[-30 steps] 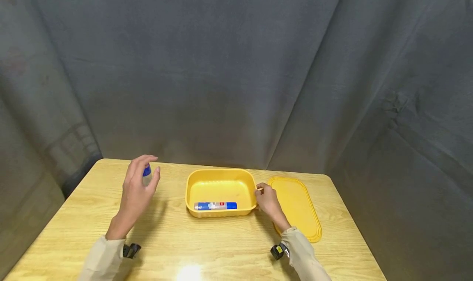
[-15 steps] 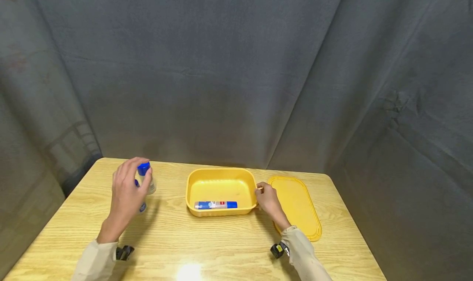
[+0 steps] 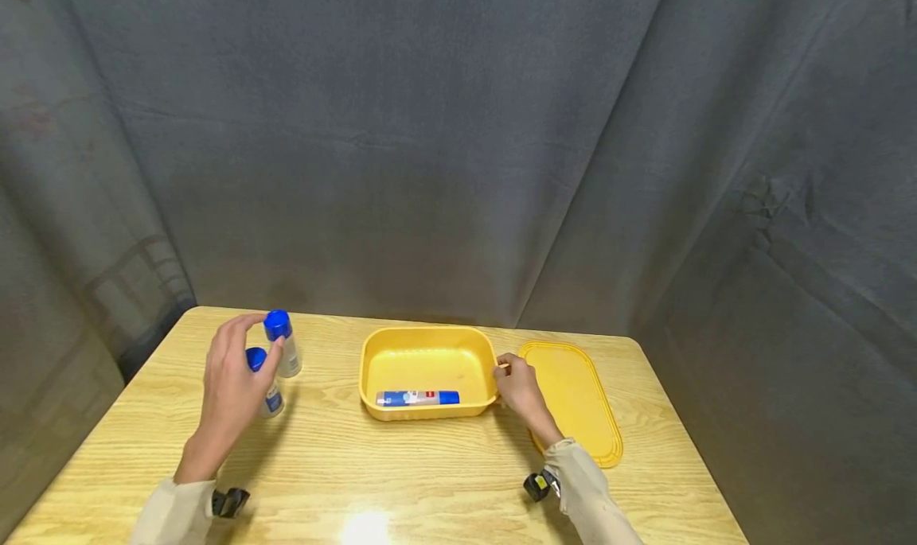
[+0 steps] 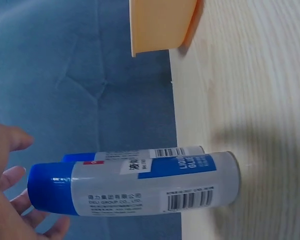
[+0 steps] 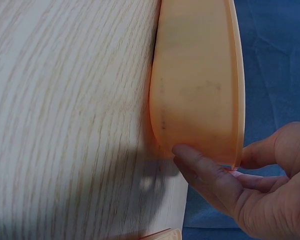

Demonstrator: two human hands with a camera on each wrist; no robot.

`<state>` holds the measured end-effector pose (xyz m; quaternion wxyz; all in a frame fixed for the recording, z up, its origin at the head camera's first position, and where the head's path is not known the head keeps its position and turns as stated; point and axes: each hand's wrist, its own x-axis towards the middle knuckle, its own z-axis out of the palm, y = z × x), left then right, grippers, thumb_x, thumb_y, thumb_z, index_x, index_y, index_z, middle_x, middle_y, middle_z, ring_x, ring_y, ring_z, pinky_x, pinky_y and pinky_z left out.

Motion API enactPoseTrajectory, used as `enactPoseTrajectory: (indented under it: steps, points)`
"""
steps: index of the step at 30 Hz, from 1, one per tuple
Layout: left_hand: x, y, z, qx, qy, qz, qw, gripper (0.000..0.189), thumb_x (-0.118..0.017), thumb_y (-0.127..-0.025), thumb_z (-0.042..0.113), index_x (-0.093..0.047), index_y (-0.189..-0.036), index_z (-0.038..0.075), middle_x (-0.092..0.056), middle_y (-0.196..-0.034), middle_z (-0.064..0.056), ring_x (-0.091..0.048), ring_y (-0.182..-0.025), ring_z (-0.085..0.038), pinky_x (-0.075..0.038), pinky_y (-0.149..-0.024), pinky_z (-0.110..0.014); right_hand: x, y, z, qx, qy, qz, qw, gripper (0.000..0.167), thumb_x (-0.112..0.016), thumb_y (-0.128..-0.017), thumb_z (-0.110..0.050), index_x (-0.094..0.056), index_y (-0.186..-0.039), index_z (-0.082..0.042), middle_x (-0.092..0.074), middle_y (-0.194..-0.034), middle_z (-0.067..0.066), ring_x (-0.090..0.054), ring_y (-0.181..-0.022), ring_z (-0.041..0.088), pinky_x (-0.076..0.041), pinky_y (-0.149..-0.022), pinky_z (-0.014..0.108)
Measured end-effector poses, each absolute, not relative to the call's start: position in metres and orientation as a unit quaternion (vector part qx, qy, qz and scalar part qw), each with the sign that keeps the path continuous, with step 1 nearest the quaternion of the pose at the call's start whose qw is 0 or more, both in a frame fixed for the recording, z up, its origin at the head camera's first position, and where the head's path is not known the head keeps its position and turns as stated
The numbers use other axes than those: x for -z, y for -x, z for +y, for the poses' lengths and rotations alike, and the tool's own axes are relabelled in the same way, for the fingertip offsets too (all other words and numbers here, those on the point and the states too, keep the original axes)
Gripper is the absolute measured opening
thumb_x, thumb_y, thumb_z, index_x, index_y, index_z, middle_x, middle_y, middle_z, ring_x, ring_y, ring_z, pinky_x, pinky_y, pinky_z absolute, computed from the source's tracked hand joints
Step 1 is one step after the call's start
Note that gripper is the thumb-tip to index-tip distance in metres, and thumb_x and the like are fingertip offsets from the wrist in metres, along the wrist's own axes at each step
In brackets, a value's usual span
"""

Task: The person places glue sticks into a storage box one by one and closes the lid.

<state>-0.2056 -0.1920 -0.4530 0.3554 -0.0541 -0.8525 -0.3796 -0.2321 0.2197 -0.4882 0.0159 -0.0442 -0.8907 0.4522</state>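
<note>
Two liquid glue bottles with blue caps stand upright on the table at the left: a near glue bottle [image 3: 273, 402] and a far glue bottle [image 3: 290, 359]. My left hand [image 3: 231, 382] hovers at the near one, thumb and fingers spread about its cap; the left wrist view shows a gap between thumb and cap. A third glue bottle [image 3: 418, 399] lies on its side in a yellow plastic box [image 3: 430, 412]. With thumb and fingers, my right hand [image 3: 520, 387] pinches that box's right rim. Part of the near bottle is hidden behind my left hand.
A yellow lid [image 3: 576, 398] lies flat on the wooden table [image 3: 401, 469], right of the box and partly under my right forearm. Grey curtain [image 3: 401, 147] hangs behind the table and along both sides.
My left hand has moved left and a little nearer, away from the far glue bottle and over to the near one. Both standing bottles now show more fully. My right hand stays on the rim.
</note>
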Motion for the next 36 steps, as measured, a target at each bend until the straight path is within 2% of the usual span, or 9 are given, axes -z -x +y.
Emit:
enactPoseTrajectory:
  steps: [6,12,18,27,33,36]
  points:
    - [0.453,0.199,-0.194,0.387,0.022,-0.873,0.298,0.055,-0.076,-0.094,0.008,-0.051,-0.142,-0.003,-0.048,-0.143,-0.031,-0.047,-0.131,-0.05,-0.041,-0.101,-0.075,0.49,0.233,0.219,-0.452,0.048,-0.891,0.016,0.026,-0.056,-0.104,-0.002,-0.066,-0.124,0.011,-0.067,-0.082,0.013,-0.067,-0.055,0.036,-0.049,-0.043,0.024]
    - [0.458,0.196,-0.195,0.389,0.018,-0.885,0.254,0.061,-0.073,-0.098,0.013,-0.043,-0.149,-0.002,-0.045,-0.142,-0.032,-0.048,-0.128,-0.05,-0.043,-0.097,-0.076,0.489,0.233,0.219,-0.451,0.047,-0.891,0.018,0.025,-0.055,-0.103,-0.001,-0.066,-0.123,0.011,-0.067,-0.081,0.014,-0.066,-0.052,0.034,-0.05,-0.043,0.025]
    - [0.464,0.194,-0.196,0.388,0.02,-0.893,0.228,0.067,-0.074,-0.098,0.013,-0.037,-0.153,0.001,-0.045,-0.143,-0.031,-0.051,-0.125,-0.054,-0.045,-0.093,-0.078,0.49,0.234,0.22,-0.454,0.049,-0.889,0.016,0.026,-0.054,-0.103,-0.002,-0.066,-0.123,0.011,-0.067,-0.082,0.013,-0.065,-0.051,0.032,-0.049,-0.043,0.024]
    - [0.469,0.189,-0.202,0.395,-0.008,-0.901,0.18,0.076,-0.07,-0.102,0.021,-0.026,-0.159,0.0,-0.042,-0.147,-0.035,-0.046,-0.131,-0.06,-0.041,-0.099,-0.08,0.489,0.234,0.221,-0.456,0.042,-0.889,0.018,0.027,-0.054,-0.103,-0.001,-0.065,-0.123,0.012,-0.067,-0.082,0.014,-0.064,-0.048,0.031,-0.049,-0.043,0.025]
    - [0.471,0.186,-0.205,0.396,-0.02,-0.905,0.154,0.079,-0.07,-0.102,0.025,-0.024,-0.16,-0.001,-0.035,-0.153,-0.039,-0.042,-0.134,-0.064,-0.039,-0.101,-0.081,0.488,0.234,0.221,-0.457,0.044,-0.888,0.017,0.027,-0.054,-0.102,-0.001,-0.065,-0.123,0.012,-0.067,-0.083,0.014,-0.063,-0.048,0.03,-0.049,-0.042,0.025]
    - [0.472,0.185,-0.207,0.396,-0.023,-0.906,0.147,0.079,-0.071,-0.102,0.023,-0.024,-0.16,-0.003,-0.035,-0.152,-0.04,-0.042,-0.133,-0.064,-0.039,-0.1,-0.081,0.489,0.234,0.221,-0.458,0.043,-0.888,0.017,0.027,-0.054,-0.102,-0.001,-0.065,-0.123,0.012,-0.067,-0.082,0.014,-0.064,-0.048,0.031,-0.049,-0.042,0.025]
